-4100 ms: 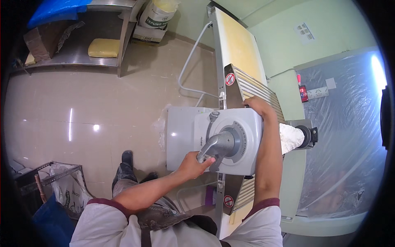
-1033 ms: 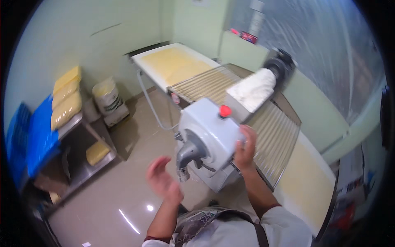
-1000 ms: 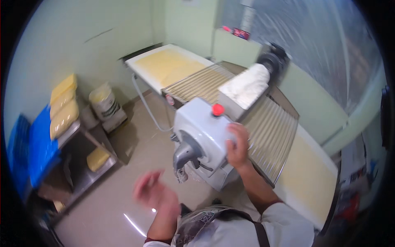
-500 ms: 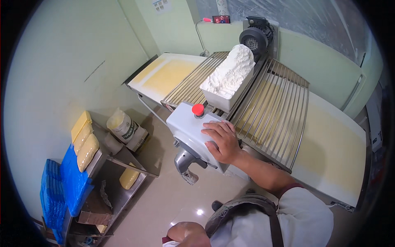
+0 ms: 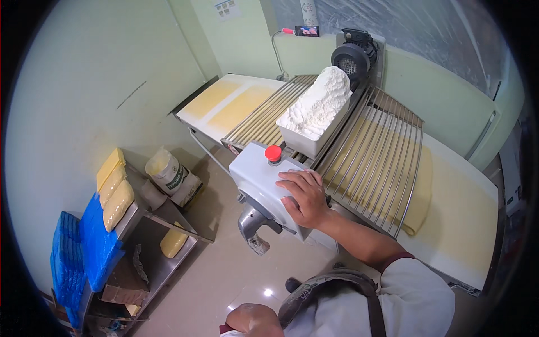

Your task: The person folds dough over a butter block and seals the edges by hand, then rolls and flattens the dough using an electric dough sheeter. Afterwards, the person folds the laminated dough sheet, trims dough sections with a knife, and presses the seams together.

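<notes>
My right hand [image 5: 304, 196] rests palm down, fingers apart, on the pale grey housing [image 5: 252, 177] of a dough sheeter, just below its red button [image 5: 273, 154]. A curved metal handle [image 5: 254, 224] is below left. My left forearm [image 5: 252, 321] is at the bottom edge, its fingers hidden. Beyond the housing stands an open tray [image 5: 300, 145] heaped with white flour [image 5: 320, 101], between two rod guards [image 5: 264, 109]. A folded pale dough sheet [image 5: 415, 216] lies on the right belt [image 5: 466, 230], partly under the guard.
At left, a steel shelf unit [image 5: 168, 219] holds yellow packaged blocks [image 5: 115, 202], blue plastic bundles [image 5: 98, 238] and a cardboard box [image 5: 120, 289]. A sack [image 5: 165, 168] stands beside it. A motor [image 5: 351, 59] is at the back, against a plastic-covered window [image 5: 415, 39].
Since half a second ago a dough sheet has come onto the right belt from under the guard. Earlier, my left hand left the handle and dropped low; the view turned to face along the machine.
</notes>
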A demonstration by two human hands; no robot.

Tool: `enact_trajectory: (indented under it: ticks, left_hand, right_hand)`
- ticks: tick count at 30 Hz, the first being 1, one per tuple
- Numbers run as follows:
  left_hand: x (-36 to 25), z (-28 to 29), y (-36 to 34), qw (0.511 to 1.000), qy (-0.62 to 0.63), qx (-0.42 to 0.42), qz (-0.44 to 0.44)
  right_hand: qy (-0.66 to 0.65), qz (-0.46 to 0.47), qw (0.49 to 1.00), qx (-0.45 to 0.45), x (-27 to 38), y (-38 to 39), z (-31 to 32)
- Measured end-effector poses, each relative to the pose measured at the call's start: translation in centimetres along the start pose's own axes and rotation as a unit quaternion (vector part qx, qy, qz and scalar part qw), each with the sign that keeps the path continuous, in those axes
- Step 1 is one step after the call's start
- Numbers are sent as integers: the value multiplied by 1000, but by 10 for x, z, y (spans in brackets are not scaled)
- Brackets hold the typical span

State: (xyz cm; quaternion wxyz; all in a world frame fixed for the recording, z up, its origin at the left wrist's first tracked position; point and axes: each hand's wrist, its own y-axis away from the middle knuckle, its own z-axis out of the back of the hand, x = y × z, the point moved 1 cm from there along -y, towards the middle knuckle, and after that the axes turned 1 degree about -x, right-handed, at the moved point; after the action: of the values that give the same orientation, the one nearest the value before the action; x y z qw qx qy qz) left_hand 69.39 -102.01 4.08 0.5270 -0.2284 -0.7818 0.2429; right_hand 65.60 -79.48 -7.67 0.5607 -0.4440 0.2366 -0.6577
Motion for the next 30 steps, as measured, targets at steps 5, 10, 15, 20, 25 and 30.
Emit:
enact_trajectory:
  ticks: [5, 10, 15, 20, 25, 30]
  left_hand:
    - [-4, 1, -14, 998, 6, 1, 55]
    - [-36, 52, 11, 945, -94, 14, 312]
    - [-64, 206, 103, 563, -487, 69, 664]
    - [-122, 264, 178, 417, -296, -44, 858]
    - [-144, 265, 196, 460, -290, -64, 837]
    - [-148, 266, 198, 436, -310, -50, 843]
  right_hand:
    - [14, 3, 1000, 15, 3, -1, 0]
    - [-1, 16, 998, 66, 12, -17, -5]
    - [12, 59, 967, 246, 12, -55, -41]
    - [76, -15, 924, 373, 5, -108, -100]
    - [95, -151, 796, 578, 9, -169, -134]
    - [230, -160, 857, 433, 0, -155, -92]
